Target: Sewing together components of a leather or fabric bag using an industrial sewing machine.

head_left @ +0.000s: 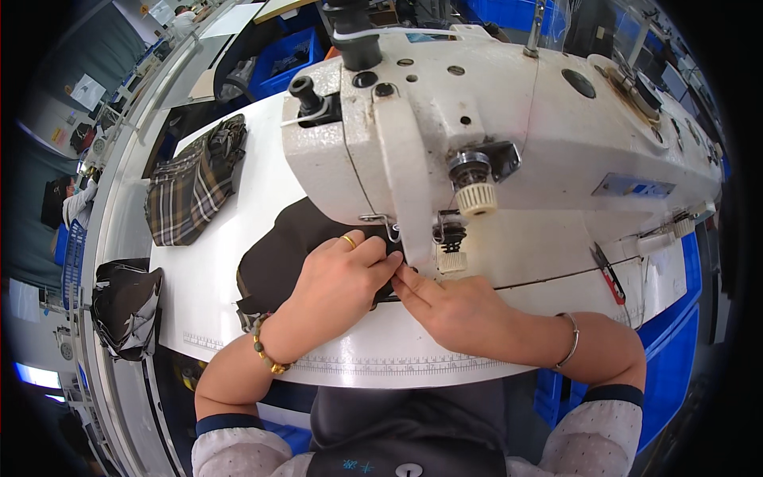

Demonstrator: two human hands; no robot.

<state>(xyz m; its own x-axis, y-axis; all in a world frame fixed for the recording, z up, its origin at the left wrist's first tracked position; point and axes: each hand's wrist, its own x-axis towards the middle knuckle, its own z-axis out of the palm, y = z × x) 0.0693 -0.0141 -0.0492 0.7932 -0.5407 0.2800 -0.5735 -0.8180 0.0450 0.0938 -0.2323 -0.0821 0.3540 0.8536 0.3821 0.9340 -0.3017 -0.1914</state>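
Observation:
A dark brown fabric piece lies on the white sewing table, partly beneath the head of a white sewing machine. My left hand rests on this fabric with its fingers curled close to the needle area. From the other side my right hand reaches in, its fingertips pinched together at the fabric's edge and touching the left fingers. The needle and presser foot are mostly hidden behind the machine head and my fingers.
Folded plaid fabric lies at the table's far left. A dark fabric bundle sits off its left edge. Red-handled thread snips lie at right. A printed ruler runs along the front edge. Blue bins stand below right.

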